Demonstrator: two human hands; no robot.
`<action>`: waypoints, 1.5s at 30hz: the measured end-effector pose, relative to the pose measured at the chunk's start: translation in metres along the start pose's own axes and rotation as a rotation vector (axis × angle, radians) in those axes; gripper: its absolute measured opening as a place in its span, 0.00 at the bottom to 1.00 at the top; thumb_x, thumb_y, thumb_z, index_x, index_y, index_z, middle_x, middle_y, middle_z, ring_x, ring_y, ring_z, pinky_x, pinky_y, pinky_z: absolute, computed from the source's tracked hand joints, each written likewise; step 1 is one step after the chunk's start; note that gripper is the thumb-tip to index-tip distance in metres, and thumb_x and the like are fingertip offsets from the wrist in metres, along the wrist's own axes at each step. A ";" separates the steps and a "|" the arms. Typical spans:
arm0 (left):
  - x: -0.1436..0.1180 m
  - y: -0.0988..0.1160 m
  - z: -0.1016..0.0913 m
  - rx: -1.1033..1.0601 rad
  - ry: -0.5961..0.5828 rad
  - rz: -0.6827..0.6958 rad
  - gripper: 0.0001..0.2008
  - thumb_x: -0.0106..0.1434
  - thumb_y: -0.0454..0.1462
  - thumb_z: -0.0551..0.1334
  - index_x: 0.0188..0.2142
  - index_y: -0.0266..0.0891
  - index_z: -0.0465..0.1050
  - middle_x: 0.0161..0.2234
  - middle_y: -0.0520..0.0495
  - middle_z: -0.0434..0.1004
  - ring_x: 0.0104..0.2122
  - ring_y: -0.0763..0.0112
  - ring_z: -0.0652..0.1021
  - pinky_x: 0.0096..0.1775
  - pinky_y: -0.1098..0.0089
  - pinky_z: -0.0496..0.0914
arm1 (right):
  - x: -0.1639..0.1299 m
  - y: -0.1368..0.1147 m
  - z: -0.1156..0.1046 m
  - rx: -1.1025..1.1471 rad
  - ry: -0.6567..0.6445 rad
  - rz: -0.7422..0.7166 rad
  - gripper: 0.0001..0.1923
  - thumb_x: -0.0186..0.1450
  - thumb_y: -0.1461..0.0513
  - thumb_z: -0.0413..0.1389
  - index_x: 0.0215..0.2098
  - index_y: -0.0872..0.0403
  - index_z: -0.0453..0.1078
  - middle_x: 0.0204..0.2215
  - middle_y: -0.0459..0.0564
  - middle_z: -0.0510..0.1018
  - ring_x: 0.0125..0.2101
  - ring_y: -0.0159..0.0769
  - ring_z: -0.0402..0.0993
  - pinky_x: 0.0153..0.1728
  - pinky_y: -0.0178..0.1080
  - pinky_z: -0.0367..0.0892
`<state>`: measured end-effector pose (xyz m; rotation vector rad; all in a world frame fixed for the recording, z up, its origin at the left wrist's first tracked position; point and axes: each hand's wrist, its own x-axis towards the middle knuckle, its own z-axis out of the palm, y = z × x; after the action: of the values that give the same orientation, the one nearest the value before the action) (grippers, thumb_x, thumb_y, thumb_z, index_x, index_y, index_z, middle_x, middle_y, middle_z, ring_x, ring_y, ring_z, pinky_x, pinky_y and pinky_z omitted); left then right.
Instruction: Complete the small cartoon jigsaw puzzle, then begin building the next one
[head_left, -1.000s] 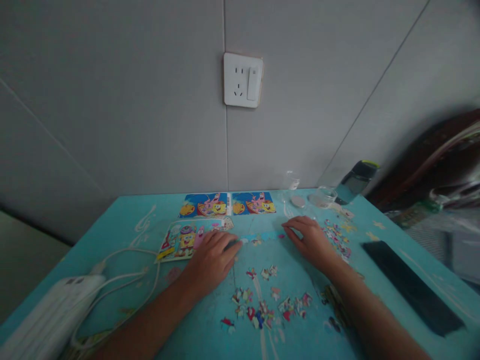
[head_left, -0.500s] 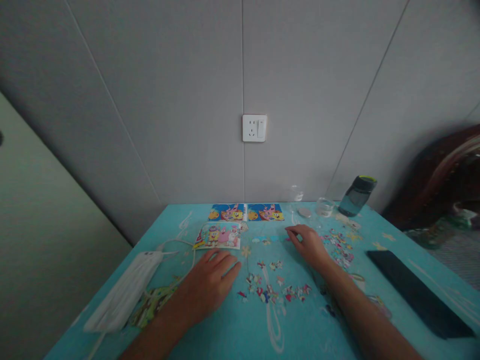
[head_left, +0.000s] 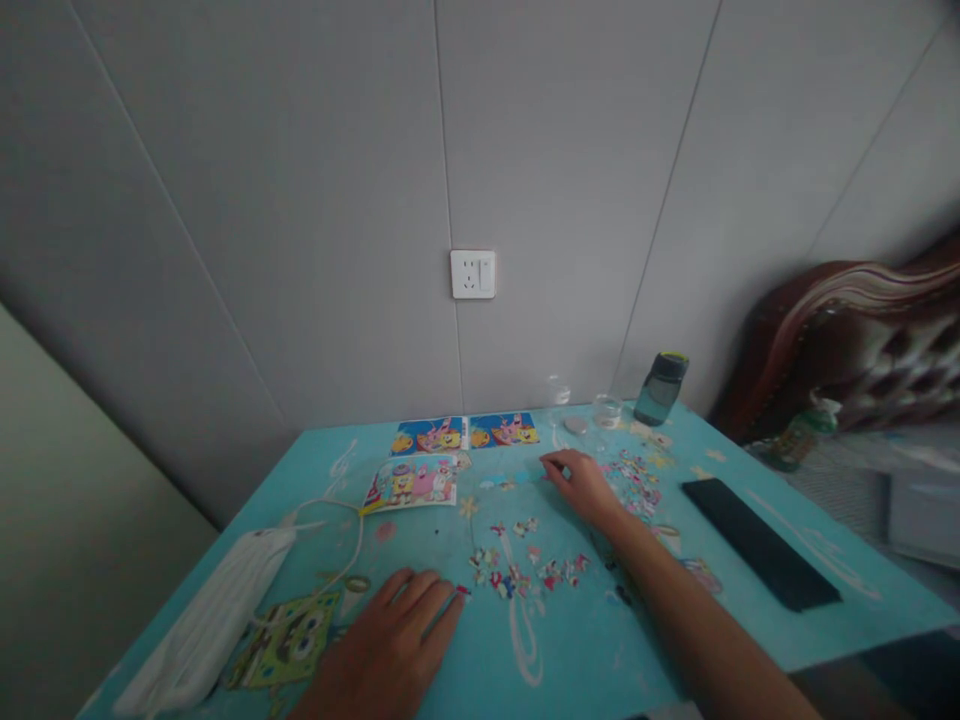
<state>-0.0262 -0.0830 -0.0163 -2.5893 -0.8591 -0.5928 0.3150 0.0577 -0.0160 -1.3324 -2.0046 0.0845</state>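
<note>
Small, colourful cardboard jigsaw pieces (head_left: 525, 578) lay loose and flat in a scattered patch at the middle of the turquoise surface (head_left: 585, 650). A second, denser cluster of pieces (head_left: 634, 475) lay farther back to the right. A short row of joined pale-blue pieces (head_left: 508, 481) sat just behind the middle patch, near a cartoon-printed reference card (head_left: 411, 484) lying flat.

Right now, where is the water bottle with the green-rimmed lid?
In the head view, the water bottle stands at the table's far right edge against the wall, beside a small clear glass.
</note>
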 end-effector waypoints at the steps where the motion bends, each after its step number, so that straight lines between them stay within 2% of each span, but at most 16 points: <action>1: 0.002 -0.002 0.002 -0.005 0.003 0.039 0.14 0.71 0.34 0.55 0.53 0.41 0.72 0.47 0.48 0.77 0.48 0.63 0.72 0.54 0.59 0.61 | 0.000 -0.001 -0.001 -0.003 0.000 0.003 0.12 0.70 0.60 0.52 0.42 0.52 0.79 0.35 0.51 0.83 0.35 0.39 0.78 0.41 0.40 0.69; 8: 0.046 -0.032 0.005 -0.054 0.045 0.261 0.12 0.72 0.35 0.55 0.51 0.37 0.73 0.41 0.46 0.77 0.42 0.63 0.74 0.48 0.59 0.66 | -0.004 -0.015 -0.008 -0.018 -0.035 0.003 0.11 0.70 0.61 0.53 0.44 0.50 0.78 0.36 0.50 0.84 0.37 0.40 0.78 0.43 0.41 0.67; 12: 0.067 -0.053 0.020 -0.058 0.028 0.325 0.13 0.71 0.31 0.55 0.51 0.36 0.73 0.36 0.46 0.76 0.38 0.64 0.74 0.43 0.60 0.69 | -0.008 -0.029 -0.009 -0.013 -0.077 -0.020 0.12 0.72 0.60 0.52 0.45 0.49 0.77 0.38 0.49 0.83 0.39 0.41 0.77 0.47 0.45 0.66; 16: 0.067 -0.059 0.037 -0.108 -0.014 0.268 0.12 0.71 0.32 0.57 0.52 0.36 0.72 0.35 0.46 0.75 0.37 0.64 0.74 0.41 0.61 0.69 | -0.012 -0.043 -0.010 -0.003 -0.145 -0.047 0.12 0.72 0.59 0.51 0.46 0.48 0.77 0.36 0.49 0.82 0.38 0.40 0.77 0.45 0.45 0.67; 19: 0.062 -0.057 0.042 -0.189 -0.056 0.196 0.13 0.71 0.33 0.56 0.53 0.37 0.71 0.37 0.46 0.75 0.39 0.64 0.74 0.44 0.61 0.68 | -0.012 -0.049 -0.011 0.008 -0.187 -0.061 0.12 0.73 0.59 0.50 0.47 0.47 0.76 0.36 0.48 0.82 0.37 0.39 0.77 0.45 0.45 0.67; 27: 0.059 -0.052 0.040 -0.329 -0.107 0.079 0.12 0.73 0.34 0.54 0.53 0.38 0.71 0.37 0.46 0.75 0.41 0.65 0.74 0.45 0.62 0.68 | -0.013 -0.043 -0.006 0.018 -0.216 -0.037 0.12 0.73 0.58 0.51 0.46 0.47 0.76 0.38 0.48 0.82 0.39 0.41 0.77 0.45 0.46 0.68; 40: 0.061 -0.052 0.035 -0.352 -0.143 0.037 0.10 0.72 0.35 0.56 0.49 0.39 0.73 0.37 0.47 0.76 0.41 0.67 0.74 0.46 0.64 0.68 | -0.014 -0.033 -0.001 0.019 -0.235 -0.044 0.13 0.72 0.57 0.50 0.47 0.47 0.76 0.39 0.51 0.82 0.39 0.44 0.78 0.44 0.48 0.71; 45: 0.063 -0.053 0.031 -0.351 -0.163 0.073 0.10 0.71 0.34 0.57 0.49 0.39 0.73 0.37 0.47 0.76 0.42 0.66 0.74 0.47 0.64 0.67 | -0.014 -0.029 0.000 0.013 -0.236 -0.028 0.13 0.72 0.56 0.51 0.47 0.47 0.77 0.39 0.51 0.82 0.39 0.45 0.78 0.44 0.50 0.71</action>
<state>-0.0055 0.0010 -0.0017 -3.0074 -0.7625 -0.5598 0.2954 0.0326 -0.0111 -1.3380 -2.2134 0.2514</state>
